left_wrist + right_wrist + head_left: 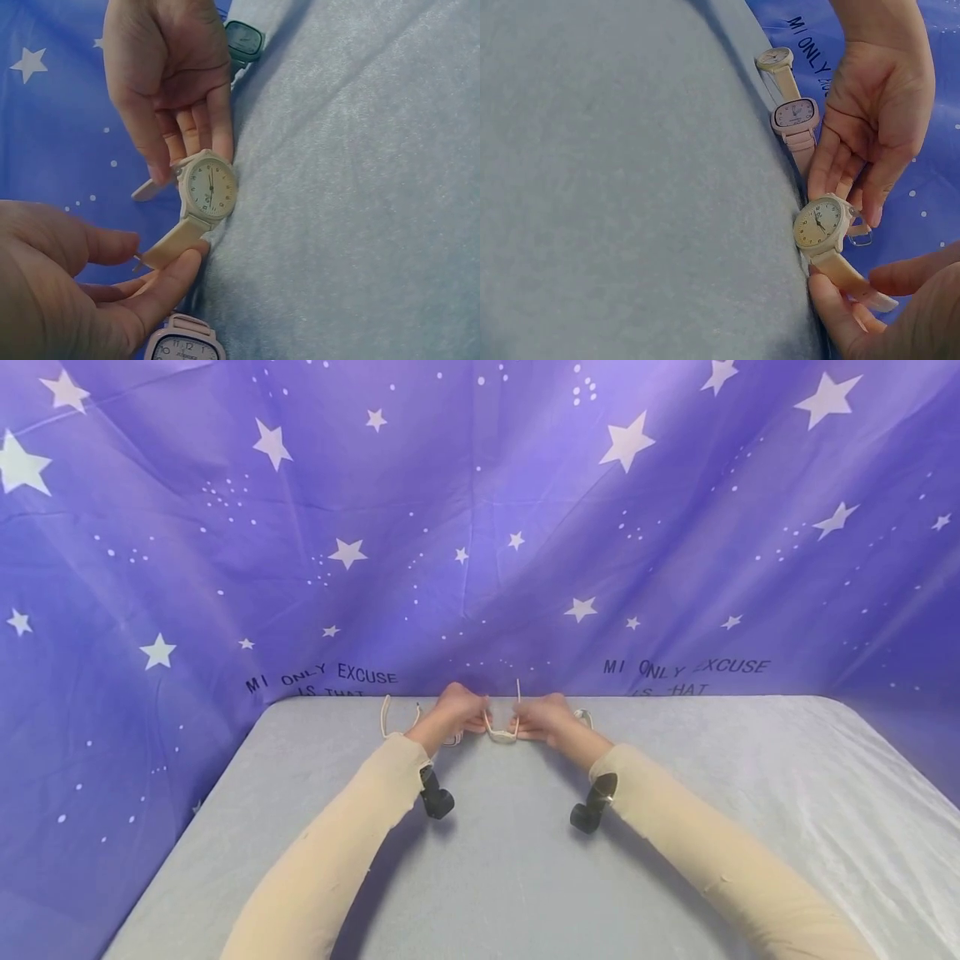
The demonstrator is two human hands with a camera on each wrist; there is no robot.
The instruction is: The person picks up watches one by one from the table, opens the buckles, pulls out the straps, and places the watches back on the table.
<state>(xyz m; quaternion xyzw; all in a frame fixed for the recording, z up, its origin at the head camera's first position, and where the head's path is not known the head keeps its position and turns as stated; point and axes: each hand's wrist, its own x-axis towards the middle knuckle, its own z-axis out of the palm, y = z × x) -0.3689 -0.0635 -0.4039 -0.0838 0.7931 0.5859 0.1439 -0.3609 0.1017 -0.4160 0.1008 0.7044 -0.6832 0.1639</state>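
Note:
At the table's far edge, a cream wristwatch (502, 737) with a round numbered dial is held between the two hands, its strap ends rising on either side. The left hand (457, 707) pinches the buckle end of the strap. On the other side, the right hand (547, 717) grips the plain strap end between thumb and fingers. In the left wrist view the watch face (210, 189) is tilted towards the camera. A pink square-faced watch (795, 114) lies beside the left hand. Close to the right hand is a green watch (244, 40).
Another cream watch (775, 58) lies beyond the pink one, at the left of the row. Grey cloth covers the table (502, 877). Behind its far edge hangs a purple curtain (480, 585) with white stars. Small black cameras (437, 797) are strapped at both wrists.

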